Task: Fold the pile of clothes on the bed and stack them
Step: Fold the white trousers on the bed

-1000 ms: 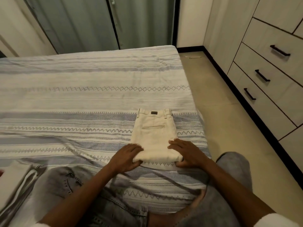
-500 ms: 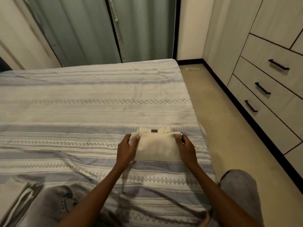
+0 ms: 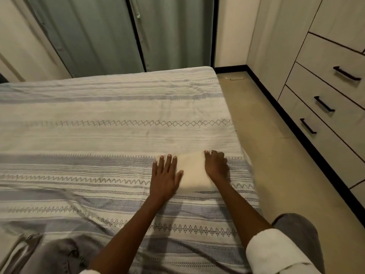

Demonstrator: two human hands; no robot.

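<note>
Bedding comes first: a wide bed (image 3: 102, 135) under a striped blue-and-white woven cover carries everything. Grey denim jeans (image 3: 53, 258) lie crumpled at its near edge, likely waiting their turn. Toward the right side sits the folded cream cotton trousers bundle (image 3: 194, 173). The left hand (image 3: 165, 175) lies flat, its grip released, pressing the fold down; the right hand (image 3: 216, 165) curls over the other edge, apparently holding it square.
</note>
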